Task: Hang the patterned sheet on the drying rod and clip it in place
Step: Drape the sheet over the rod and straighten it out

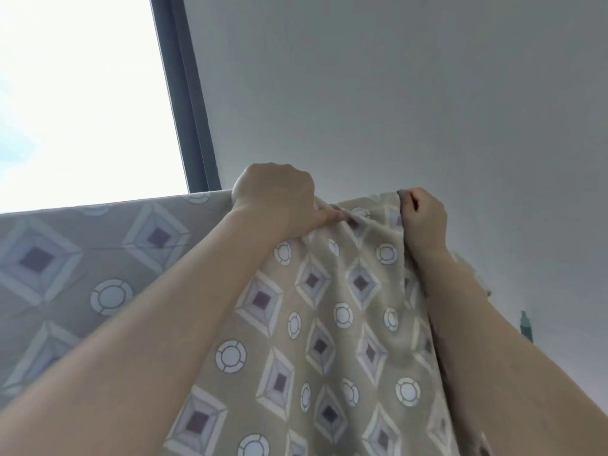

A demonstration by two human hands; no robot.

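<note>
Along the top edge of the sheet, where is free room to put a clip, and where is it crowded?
Free: the flat top edge of the patterned sheet between window frame and left hand. Crowded: the bunched folds between the left hand and right hand.

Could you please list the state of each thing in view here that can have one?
Beige diamond-and-circle patterned sheet: draped over the top, bunched between the hands.
Left hand: closed on the sheet's top fold.
Right hand: pinching the sheet's edge.
Dark-framed window: bright; open or shut unclear.
</note>
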